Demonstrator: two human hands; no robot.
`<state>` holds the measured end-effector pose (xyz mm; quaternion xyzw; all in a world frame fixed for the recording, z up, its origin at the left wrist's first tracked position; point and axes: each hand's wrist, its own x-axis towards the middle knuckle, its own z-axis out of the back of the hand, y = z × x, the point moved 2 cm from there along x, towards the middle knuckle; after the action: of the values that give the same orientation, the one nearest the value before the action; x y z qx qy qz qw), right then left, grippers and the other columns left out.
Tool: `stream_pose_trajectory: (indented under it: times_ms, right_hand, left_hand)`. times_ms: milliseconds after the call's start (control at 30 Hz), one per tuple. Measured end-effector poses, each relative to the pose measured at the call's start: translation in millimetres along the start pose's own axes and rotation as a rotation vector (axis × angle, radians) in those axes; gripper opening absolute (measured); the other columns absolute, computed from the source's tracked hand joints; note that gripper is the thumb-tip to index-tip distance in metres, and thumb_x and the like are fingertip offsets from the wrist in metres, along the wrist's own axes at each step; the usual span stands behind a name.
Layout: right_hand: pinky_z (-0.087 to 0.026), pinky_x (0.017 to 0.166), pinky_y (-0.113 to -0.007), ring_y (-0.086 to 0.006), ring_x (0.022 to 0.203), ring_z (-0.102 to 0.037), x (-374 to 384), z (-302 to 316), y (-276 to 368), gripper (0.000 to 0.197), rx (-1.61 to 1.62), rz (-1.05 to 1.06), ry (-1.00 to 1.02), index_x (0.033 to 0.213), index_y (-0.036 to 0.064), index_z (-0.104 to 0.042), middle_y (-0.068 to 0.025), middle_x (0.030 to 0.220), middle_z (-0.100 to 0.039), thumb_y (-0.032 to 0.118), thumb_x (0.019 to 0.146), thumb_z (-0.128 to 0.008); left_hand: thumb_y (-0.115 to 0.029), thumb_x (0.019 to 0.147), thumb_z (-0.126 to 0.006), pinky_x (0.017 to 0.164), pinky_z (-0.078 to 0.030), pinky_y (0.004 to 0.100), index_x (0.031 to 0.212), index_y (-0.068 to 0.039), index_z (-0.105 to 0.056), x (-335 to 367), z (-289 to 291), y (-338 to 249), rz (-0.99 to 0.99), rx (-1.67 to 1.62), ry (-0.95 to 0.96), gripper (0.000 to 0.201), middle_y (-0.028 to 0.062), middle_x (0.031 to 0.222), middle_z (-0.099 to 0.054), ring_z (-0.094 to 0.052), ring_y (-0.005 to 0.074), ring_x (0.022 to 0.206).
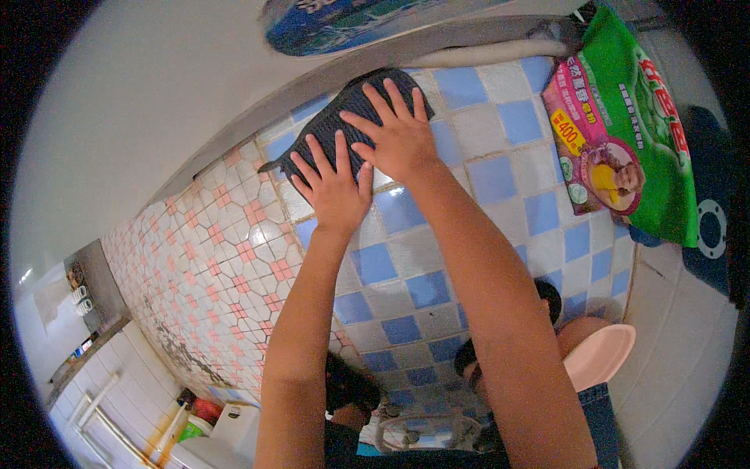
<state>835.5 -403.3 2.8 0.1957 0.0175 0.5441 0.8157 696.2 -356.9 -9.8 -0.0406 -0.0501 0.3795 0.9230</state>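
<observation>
Dark ribbed cloth [351,98] lies spread on the blue-and-white tiled floor [406,211], near the grey strip [234,144] at the foot of the pale wall. Both hands are over it, palms down and fingers fanned out flat: the left hand [338,195] on the cloth's nearer left part, the right hand [402,144] farther up on its right part. They sit apart from each other (though the thumbs come near one another). Right of them lies a green-and-pink bag [652,129], and a pink basin [609,356] shows beyond the right forearm.
</observation>
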Motion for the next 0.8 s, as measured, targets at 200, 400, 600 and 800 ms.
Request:
stream_pose_trajectory:
  times_ms: [200, 400, 600, 800]
  right_hand:
    - [-0.015, 0.112, -0.057, -0.0277, 0.14, -0.028, -2.7, 15.8, -38.6, 0.052, -0.088, 0.015, -0.035, 0.135, 0.0375, -0.05, -0.0029, 0.148, -0.039, 0.046, 0.085, -0.06]
    - [-0.017, 0.11, -0.062, -0.0284, 0.138, -0.031, -14.8, 25.5, -69.5, 0.055, -0.136, 0.02, -0.096, 0.132, 0.0368, -0.053, -0.0034, 0.147, -0.04, 0.049, 0.08, -0.064]
    - [-0.018, 0.106, -0.068, -0.0371, 0.139, -0.026, -41.5, 29.3, -64.8, 0.059, -0.16, -0.119, -0.12, 0.135, 0.0387, -0.049, -0.0093, 0.15, -0.034, 0.051, 0.079, -0.064]
    - [-0.017, 0.104, -0.07, -0.0416, 0.139, -0.025, -95.0, 43.8, -59.1, 0.061, -0.198, -0.206, -0.072, 0.138, 0.0397, -0.046, -0.013, 0.154, -0.026, 0.052, 0.08, -0.062]
  left_hand:
    - [-0.057, 0.091, -0.046, 0.102, -0.016, 0.0722, 0.147, -0.019, -0.034, 22.5, -3.8, -31.7, -0.079, -0.038, -0.016, 0.069, 0.0265, 0.154, -0.017, -0.013, 0.0587, 0.136]
    - [-0.061, 0.089, -0.047, 0.101, -0.018, 0.0738, 0.149, -0.023, -0.03, 33.6, -6.9, -56.6, -0.154, -0.053, 0.012, 0.073, 0.0249, 0.155, -0.014, -0.014, 0.0587, 0.136]
    - [-0.059, 0.088, -0.05, 0.102, -0.018, 0.0732, 0.149, -0.026, -0.03, 22.6, -5.1, -55.9, -0.265, -0.072, 0.059, 0.072, 0.0207, 0.157, -0.014, -0.013, 0.0562, 0.138]
    - [-0.056, 0.087, -0.054, 0.104, -0.019, 0.07, 0.148, -0.027, -0.032, -28.4, 5.7, -76.9, -0.294, -0.134, 0.143, 0.072, 0.0186, 0.157, -0.012, -0.012, 0.0524, 0.14]
